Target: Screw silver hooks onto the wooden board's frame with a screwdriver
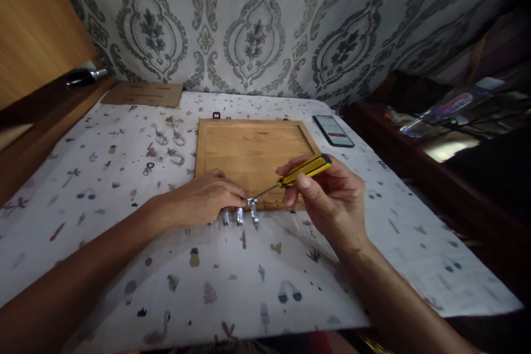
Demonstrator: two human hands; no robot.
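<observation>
A framed wooden board (249, 146) lies flat on the table. Along its near edge sit several shiny metal hooks (239, 215), with their curved ends over the rim. My right hand (336, 199) is closed around a screwdriver (307, 170) with a yellow and black handle, tilted down to the left. Its tip meets the rightmost hook (253, 210) at the upper end; any screw there is too small to make out. My left hand (209, 196) rests over the board's near left part, its fingertips closed against that same hook.
Several loose small metal pieces (176, 138) lie left of the board. A phone (333, 130) rests to its right, and a flat cardboard piece (143, 93) at the back left. A patterned cloth (232, 287) covers the table. A clear plastic bottle (456, 102) is off to the right.
</observation>
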